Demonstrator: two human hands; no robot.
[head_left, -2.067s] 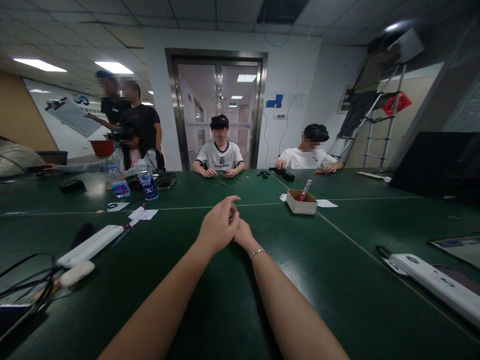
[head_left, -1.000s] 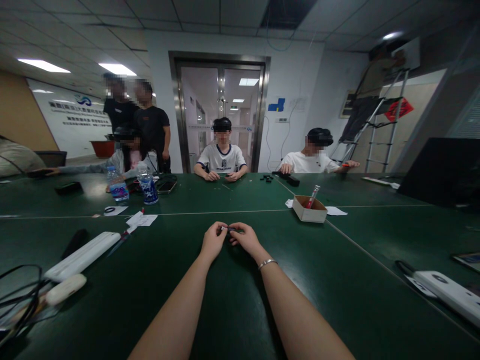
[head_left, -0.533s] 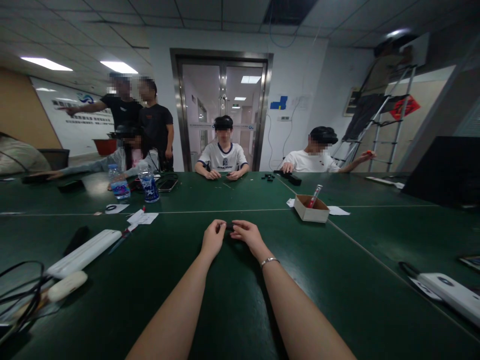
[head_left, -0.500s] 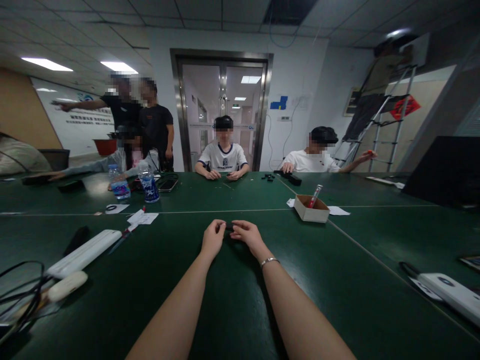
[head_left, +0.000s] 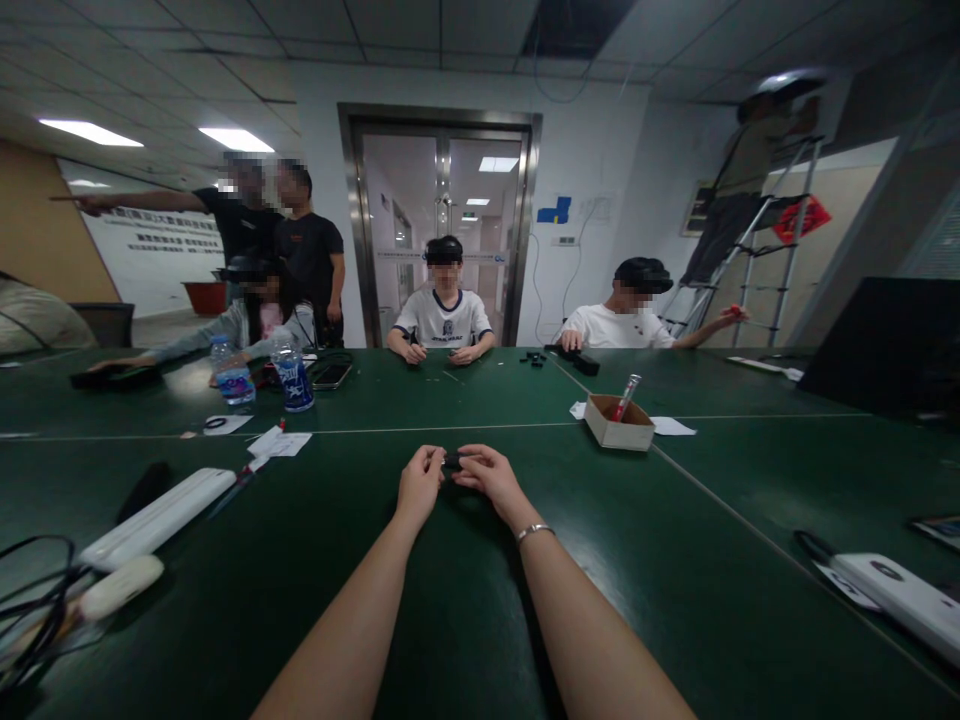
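Observation:
A small dark object (head_left: 451, 461) is held between my two hands, a little above the green table (head_left: 480, 580). Its kind is too small to make out. My left hand (head_left: 421, 480) pinches its left end with thumb and fingers. From the other side my right hand (head_left: 489, 474), with a silvery bracelet at the wrist, grips the right end. Fingers cover most of the object.
An open cardboard box (head_left: 619, 425) with a red-and-clear tube stands ahead right. Left lie a long white device (head_left: 161, 515), cables (head_left: 45, 600) and papers (head_left: 279, 442). Two bottles (head_left: 292, 378) stand beyond. Right is a white device (head_left: 892, 585). People sit across the table; one stands on a ladder.
The camera view has shifted slightly. My hands stay together on the dark object, and a bit more of it shows between the fingers.

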